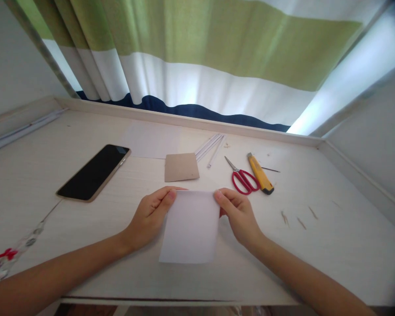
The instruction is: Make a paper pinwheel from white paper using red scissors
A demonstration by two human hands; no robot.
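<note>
A white sheet of paper [191,228] lies on the pale wooden desk [316,245] in front of me. My left hand [151,217] pinches its upper left corner, thumb on top and fingers curled. My right hand [238,213] pinches the upper right corner in the same way. The far edge of the sheet is held between both hands; its near edge rests flat on the desk.
Behind the paper lies a brown cardboard square [181,167]. A black phone [95,171] sits at the left, with red-handled scissors [242,179] and a yellow utility knife [260,173] at the right. Thin white strips [212,147] lie near the back rim. A striped curtain [200,57] hangs behind.
</note>
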